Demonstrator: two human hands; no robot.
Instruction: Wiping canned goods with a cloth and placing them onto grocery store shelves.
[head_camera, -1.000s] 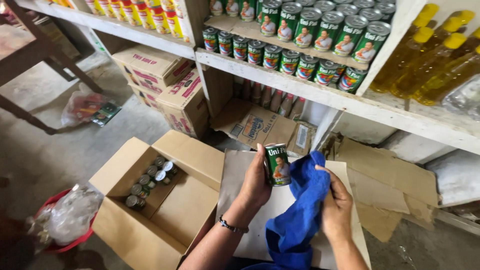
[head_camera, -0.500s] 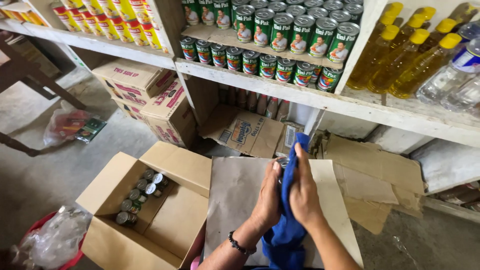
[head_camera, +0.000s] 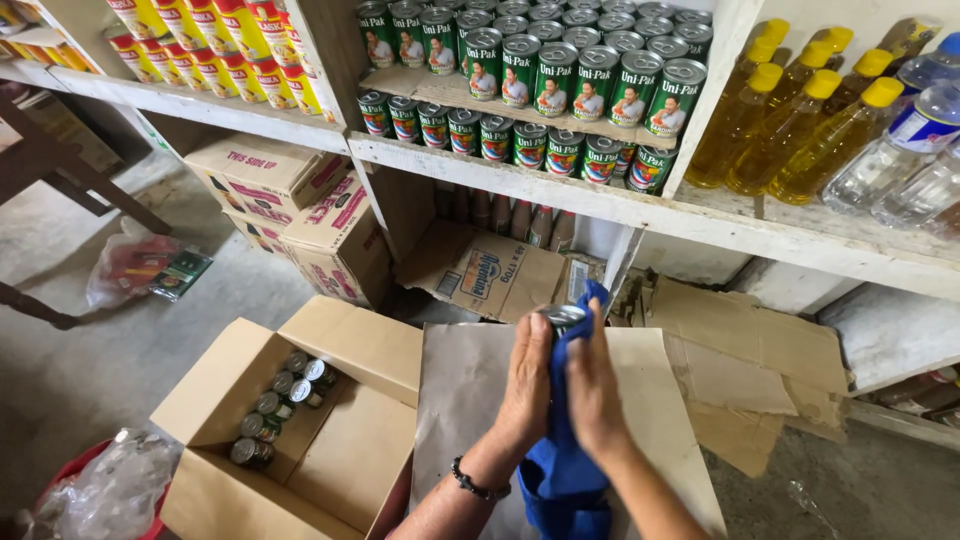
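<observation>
While the left hand (head_camera: 527, 375) and the right hand (head_camera: 592, 385) press together palm to palm, a small tin can (head_camera: 561, 317) sits clamped between them, only its silver top showing above the fingertips. A blue cloth (head_camera: 560, 470) is wrapped round the can's far side and hangs down between the wrists; the right hand's fingers are curled over the cloth and the can, and the left hand's fingers lie flat and closed against the can's other side. A dark beaded bracelet (head_camera: 476, 484) circles the left wrist.

Below the hands lies a flattened sheet of brown cardboard (head_camera: 460, 400) on the floor. Just left of it stands an open cardboard box (head_camera: 330, 440), flaps spread, with a short row of like cans (head_camera: 283, 405) lying along its left inner wall. At the bottom left corner a red basin (head_camera: 70, 475) holds crumpled clear plastic.

Ahead, a white shelf (head_camera: 560, 190) carries green-labelled cans (head_camera: 560, 90) stacked in tiers, and to the right of them stand bottles of yellow cooking oil (head_camera: 790, 130) with yellow caps, then clear bottles at the edge. Red-and-yellow tins (head_camera: 210, 50) line the shelf at upper left. Closed cartons (head_camera: 300, 210) are piled under that shelf, and torn cardboard pieces (head_camera: 740, 370) lie to the right of the hands.
</observation>
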